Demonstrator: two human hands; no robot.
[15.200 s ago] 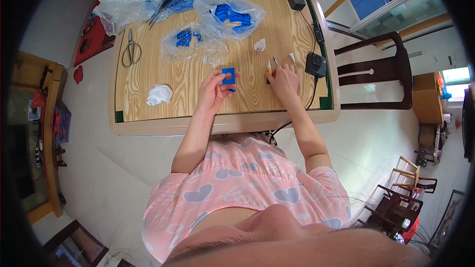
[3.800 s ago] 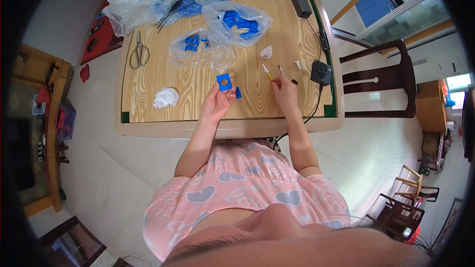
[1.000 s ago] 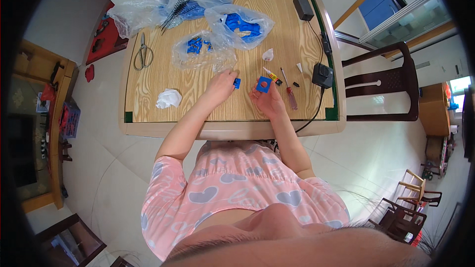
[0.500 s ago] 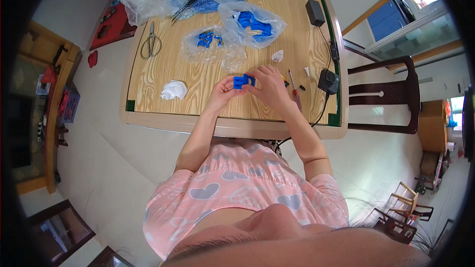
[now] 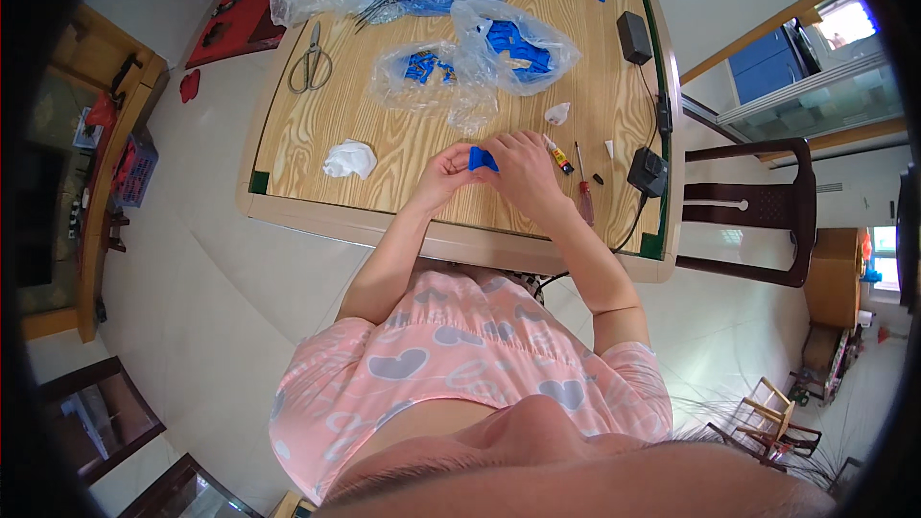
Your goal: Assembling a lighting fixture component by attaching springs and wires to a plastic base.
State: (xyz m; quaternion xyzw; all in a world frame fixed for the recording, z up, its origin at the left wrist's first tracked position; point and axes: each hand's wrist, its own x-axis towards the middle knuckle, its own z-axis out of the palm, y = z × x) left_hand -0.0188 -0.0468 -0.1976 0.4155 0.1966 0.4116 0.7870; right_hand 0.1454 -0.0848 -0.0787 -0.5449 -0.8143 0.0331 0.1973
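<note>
Between my two hands is a small blue plastic part, held just above the near side of the wooden table. My left hand grips its left end with curled fingers. From the other side my right hand closes on it, and its fingers cover much of the part. A yellow and black glue tube lies right beside my right hand. Past it are a screwdriver with a reddish handle and a small black cap.
Clear plastic bags hold blue parts and smaller blue pieces. Scissors and crumpled white tissue lie to the left. A black adapter with a cable and a black box sit along the right edge. A dark chair stands beyond.
The blue part has been turned between my hands, so its slotted flat face no longer shows. The view has shifted slightly, and more of the glue tube is visible.
</note>
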